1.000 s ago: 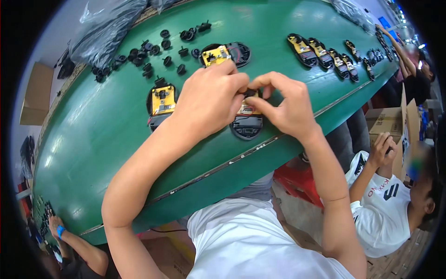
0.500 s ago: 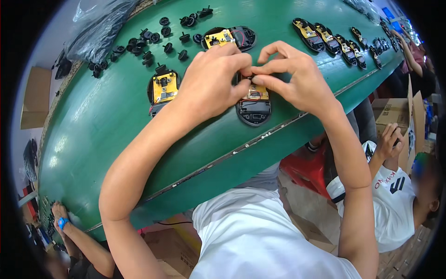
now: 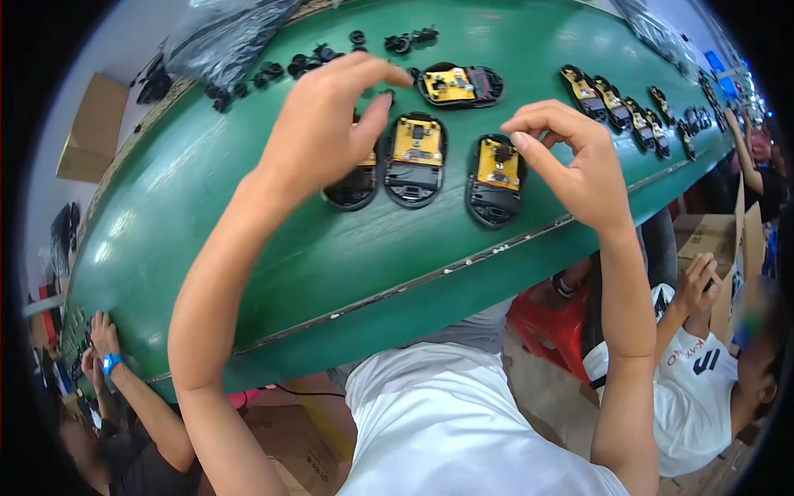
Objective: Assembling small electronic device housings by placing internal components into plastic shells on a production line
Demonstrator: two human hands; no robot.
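Observation:
Open computer mouse bases with yellow circuit boards lie on the green table. My right hand [image 3: 571, 161], its thumb and bent index finger a little apart, hovers at the upper right edge of the nearest mouse base [image 3: 495, 186]. A black scroll wheel [image 3: 500, 153] sits on that board. My left hand [image 3: 318, 124] is raised with thumb and fingers spread, nothing visible between them. It partly covers one mouse base [image 3: 351, 188]. Beside that one stands another mouse base [image 3: 416, 161], and a further mouse base [image 3: 459, 85] lies sideways behind.
Loose black scroll wheels [image 3: 314, 59] are scattered at the back left, near a clear plastic bag [image 3: 223, 41]. Several mouse bases [image 3: 608, 103] lie in a row at the right. Co-workers sit at both sides; a red stool [image 3: 550, 326] stands below the table's edge.
Both hands have parted from the nearest mouse base, the left going leftward and opening. That board and its wheel are now uncovered. The whole view has shifted somewhat.

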